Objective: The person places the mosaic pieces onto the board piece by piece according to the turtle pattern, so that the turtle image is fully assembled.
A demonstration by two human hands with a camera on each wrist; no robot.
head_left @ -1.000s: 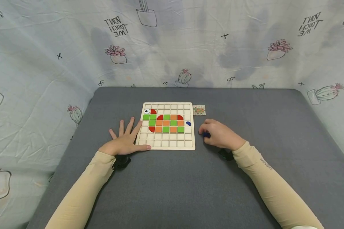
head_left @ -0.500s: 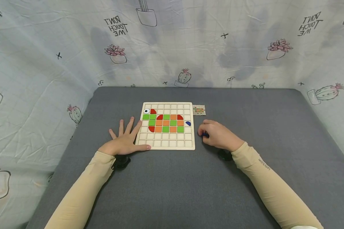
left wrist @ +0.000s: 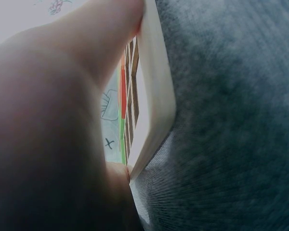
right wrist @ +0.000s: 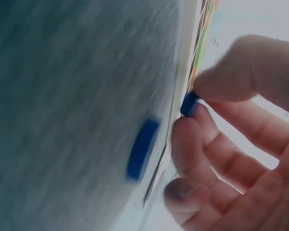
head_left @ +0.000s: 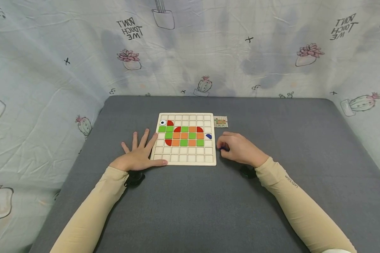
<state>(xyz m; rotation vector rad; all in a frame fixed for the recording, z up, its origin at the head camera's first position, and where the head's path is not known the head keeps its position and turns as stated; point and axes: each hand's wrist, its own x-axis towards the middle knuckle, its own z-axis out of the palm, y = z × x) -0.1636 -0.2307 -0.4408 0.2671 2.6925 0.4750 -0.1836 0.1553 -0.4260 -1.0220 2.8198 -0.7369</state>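
My left hand (head_left: 136,158) has its fingers spread at the left edge of a cream grid board (head_left: 183,158), its thumb on the near rim. Green and orange square tiles and red curved pieces form a patterned shape on the board, beside a white eye tile (head_left: 163,122). A blue half-round piece (head_left: 208,136) sits in a right-side cell. Just right of the board, my right hand (head_left: 240,150) pinches a small blue piece (right wrist: 189,104) between thumb and fingers. In the right wrist view a second, blurred blue piece (right wrist: 143,149) shows below the fingers, apparently on the table.
A small pattern card (head_left: 221,121) lies against the board's upper right side. The grey table (head_left: 190,207) extends all around. Behind it and at the sides hangs a white printed cloth (head_left: 228,63).
My right hand has shifted slightly left, closer to the board, with blue showing under its fingers. The left hand and the pieces on the board stay as they were.
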